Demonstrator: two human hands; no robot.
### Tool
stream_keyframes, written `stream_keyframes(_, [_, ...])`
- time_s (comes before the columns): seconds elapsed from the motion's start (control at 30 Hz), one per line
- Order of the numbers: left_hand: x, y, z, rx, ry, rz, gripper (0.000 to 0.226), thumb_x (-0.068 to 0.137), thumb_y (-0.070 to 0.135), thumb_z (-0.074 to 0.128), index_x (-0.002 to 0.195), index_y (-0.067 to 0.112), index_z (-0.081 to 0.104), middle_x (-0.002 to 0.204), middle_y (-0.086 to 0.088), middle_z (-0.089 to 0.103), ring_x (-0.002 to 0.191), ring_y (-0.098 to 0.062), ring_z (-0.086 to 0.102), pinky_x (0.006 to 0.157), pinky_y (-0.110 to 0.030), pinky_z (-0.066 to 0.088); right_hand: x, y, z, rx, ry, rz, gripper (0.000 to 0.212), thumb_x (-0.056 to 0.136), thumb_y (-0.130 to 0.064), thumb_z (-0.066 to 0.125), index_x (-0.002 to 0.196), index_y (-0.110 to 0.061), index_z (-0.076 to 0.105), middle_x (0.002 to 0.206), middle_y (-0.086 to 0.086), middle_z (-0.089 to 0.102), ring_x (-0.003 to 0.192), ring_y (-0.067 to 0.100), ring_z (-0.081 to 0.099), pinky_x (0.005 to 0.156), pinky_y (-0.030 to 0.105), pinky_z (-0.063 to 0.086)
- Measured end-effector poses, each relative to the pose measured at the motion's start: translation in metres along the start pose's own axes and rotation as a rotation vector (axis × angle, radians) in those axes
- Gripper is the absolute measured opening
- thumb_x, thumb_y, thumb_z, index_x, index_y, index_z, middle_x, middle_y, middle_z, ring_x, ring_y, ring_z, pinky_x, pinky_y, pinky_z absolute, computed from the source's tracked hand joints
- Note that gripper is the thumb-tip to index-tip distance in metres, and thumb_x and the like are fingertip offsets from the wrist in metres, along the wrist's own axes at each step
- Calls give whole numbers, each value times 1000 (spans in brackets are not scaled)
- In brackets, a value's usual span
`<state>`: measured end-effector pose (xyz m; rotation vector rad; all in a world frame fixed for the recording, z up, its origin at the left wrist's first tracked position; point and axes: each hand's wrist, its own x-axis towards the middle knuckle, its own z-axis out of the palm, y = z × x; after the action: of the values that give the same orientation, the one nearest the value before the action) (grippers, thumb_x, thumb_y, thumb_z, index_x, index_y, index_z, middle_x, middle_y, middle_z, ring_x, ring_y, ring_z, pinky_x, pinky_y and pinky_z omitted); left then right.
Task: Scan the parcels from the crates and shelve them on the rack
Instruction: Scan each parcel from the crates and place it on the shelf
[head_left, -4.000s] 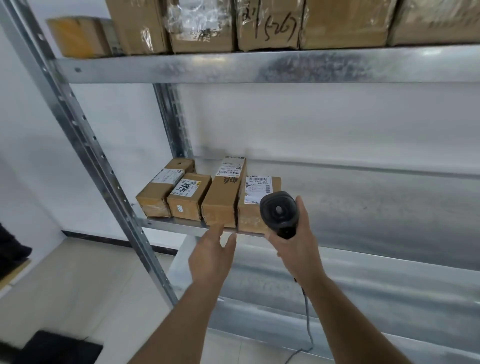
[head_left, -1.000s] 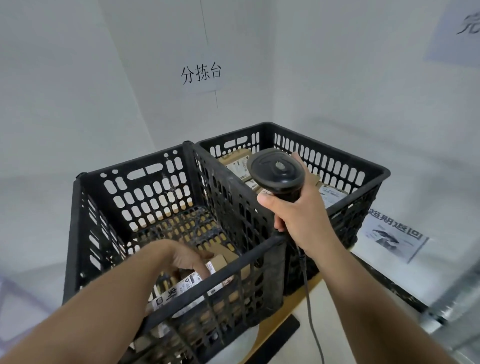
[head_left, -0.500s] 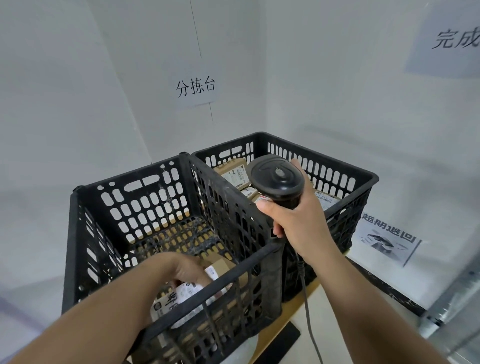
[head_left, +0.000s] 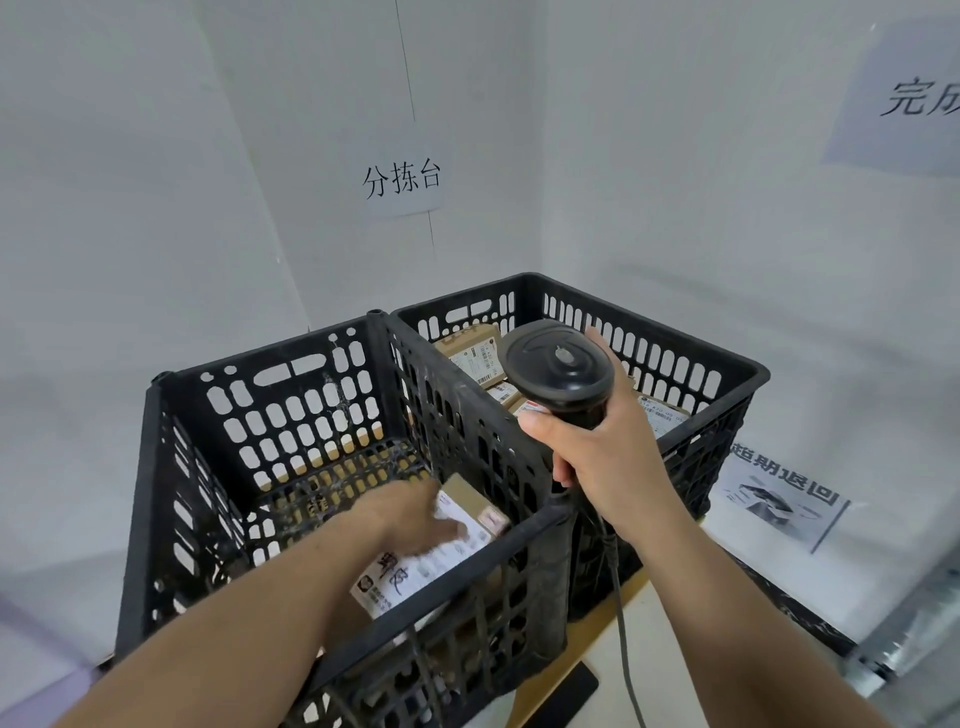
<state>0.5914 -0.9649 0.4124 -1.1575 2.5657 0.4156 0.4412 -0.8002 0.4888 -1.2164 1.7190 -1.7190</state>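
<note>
Two black slotted crates stand side by side on a wooden table. Inside the left crate (head_left: 291, 410) my left hand (head_left: 410, 514) holds a brown cardboard parcel (head_left: 457, 525) with a white label, lifted and tilted near the crate's front right corner. The hand is blurred. My right hand (head_left: 602, 462) grips the handle of a black barcode scanner (head_left: 558, 366), held over the divide between the crates, with its cable hanging down. The right crate (head_left: 691, 364) holds several small labelled parcels (head_left: 470, 353), partly hidden behind the scanner.
White walls meet in a corner behind the crates, with a paper sign (head_left: 402, 179) on the left wall and another sign (head_left: 904, 98) at the upper right. A printed sheet (head_left: 779, 501) lies on the white surface right of the crates. A metal rack post (head_left: 909, 649) shows at the lower right.
Four seconds ago I faced the rack with parcels shelved. Since then I turned to the crates, and my left hand has raised a parcel from the left crate's floor. The scanner has barely moved.
</note>
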Motion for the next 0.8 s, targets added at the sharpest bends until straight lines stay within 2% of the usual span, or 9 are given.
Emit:
stream_keyframes(0.07, [3, -2, 2, 90, 131, -42, 65, 92, 60, 47, 140, 18, 36, 101, 2, 63, 90, -15, 64, 81, -34, 57, 1, 1, -1, -11, -1, 0, 89, 82, -23, 78, 151, -41, 24, 129, 6, 58, 46, 10, 56, 50, 19, 50])
stream_keyframes(0.1, [3, 0, 3, 97, 164, -57, 65, 92, 60, 47, 140, 18, 35, 105, 0, 61, 90, -16, 63, 79, -33, 56, 1, 1, -2, -15, -2, 0, 89, 82, -23, 78, 151, -41, 24, 128, 6, 58, 46, 10, 56, 50, 19, 50])
stream_keyframes(0.2, [7, 9, 12, -4, 151, -101, 89, 84, 66, 56, 149, 17, 21, 145, -14, 37, 124, -30, 50, 100, -43, 48, 0, 1, -2, -14, 4, 1, 91, 83, -23, 77, 152, -43, 21, 129, 1, 57, 46, 10, 55, 50, 19, 50])
stream_keyframes(0.3, [12, 5, 19, -219, -35, -237, 114, 75, 74, 58, 154, 23, -6, 160, -18, 4, 144, -40, 19, 116, -51, 25, 1, 2, -1, -16, -3, 3, 92, 82, -22, 77, 152, -43, 21, 130, -2, 56, 47, 10, 55, 50, 20, 50])
stream_keyframes(0.47, [9, -9, 15, -441, -466, -124, 120, 72, 76, 58, 151, 29, -20, 162, -6, -9, 149, -32, -3, 119, -54, 2, 3, 5, -1, -33, -5, 14, 90, 83, -24, 77, 152, -42, 22, 133, -1, 54, 47, 8, 56, 50, 19, 50])
stream_keyframes(0.53, [6, -12, 8, -423, -591, -92, 131, 63, 72, 70, 152, 28, -16, 162, -6, -10, 149, -32, -5, 118, -56, 4, 3, 5, -1, -34, -3, 19, 90, 83, -23, 77, 152, -41, 22, 133, 0, 53, 46, 8, 56, 50, 19, 50])
stream_keyframes(0.6, [4, -19, 1, -426, -670, -119, 120, 69, 58, 73, 153, 32, -8, 163, -7, -7, 148, -36, -1, 117, -60, 9, 3, 5, -1, -29, 2, 22, 91, 83, -21, 77, 152, -39, 22, 133, 1, 53, 46, 8, 55, 50, 19, 50])
stream_keyframes(0.7, [1, -31, -7, -383, -691, -140, 111, 81, 37, 73, 150, 39, -14, 162, -11, -1, 146, -41, 10, 115, -57, 22, 3, 4, -2, -24, 3, 26, 92, 83, -20, 77, 153, -40, 21, 133, 1, 53, 46, 8, 55, 50, 19, 50])
stream_keyframes(0.8, [-6, -34, -16, -310, -644, -149, 117, 76, 36, 78, 149, 44, -12, 162, -12, 7, 142, -42, 23, 109, -55, 36, 1, 2, -2, -25, 6, 31, 91, 83, -21, 77, 152, -41, 21, 133, 1, 53, 46, 9, 55, 50, 20, 50])
